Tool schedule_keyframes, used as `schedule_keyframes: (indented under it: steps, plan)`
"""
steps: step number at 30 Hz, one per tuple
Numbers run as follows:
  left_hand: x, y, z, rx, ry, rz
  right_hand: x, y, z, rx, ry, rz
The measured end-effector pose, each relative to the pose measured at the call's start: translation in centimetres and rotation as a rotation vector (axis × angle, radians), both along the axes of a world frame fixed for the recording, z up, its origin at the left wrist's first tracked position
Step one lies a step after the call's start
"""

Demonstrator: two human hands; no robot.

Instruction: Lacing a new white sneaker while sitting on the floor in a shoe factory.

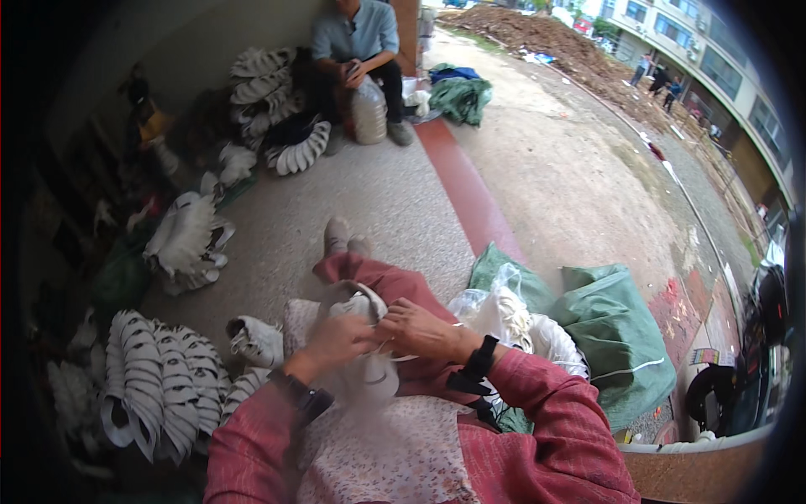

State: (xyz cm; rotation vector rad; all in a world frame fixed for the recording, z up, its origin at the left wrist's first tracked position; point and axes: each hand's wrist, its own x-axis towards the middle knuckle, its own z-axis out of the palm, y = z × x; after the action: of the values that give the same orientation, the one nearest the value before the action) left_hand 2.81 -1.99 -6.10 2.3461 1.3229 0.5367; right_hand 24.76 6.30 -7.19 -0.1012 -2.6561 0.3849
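If the right hand [410, 328] slackens its pinch, the white shoe upper [378, 380] could slip; the blurred left hand's [342, 338] grip I cannot tell

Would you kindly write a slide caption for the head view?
Left hand and right hand meet at a white shoe upper, stacked white pieces at left.

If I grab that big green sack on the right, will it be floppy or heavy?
The green sack would probably flop, since its surface creases and folds. It seems unlikely to roll, being flattish and rumpled, not round. Weight is unclear: its inside is hidden.
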Motion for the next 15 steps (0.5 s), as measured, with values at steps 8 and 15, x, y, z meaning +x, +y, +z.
schedule_keyframes:
  steps: [8, 15]
  plan:
    - [1.1, 0.0, 0.2, 0.12, -0.036, 0.067, 0.2, 0.2, 0.4, -0.017, -0.063, 0.011]
    - [1.5, 0.0, 1.2, 0.112, 0.016, 0.097, -0.2, 0.9, 0.7, -0.11, -0.04, 0.059]
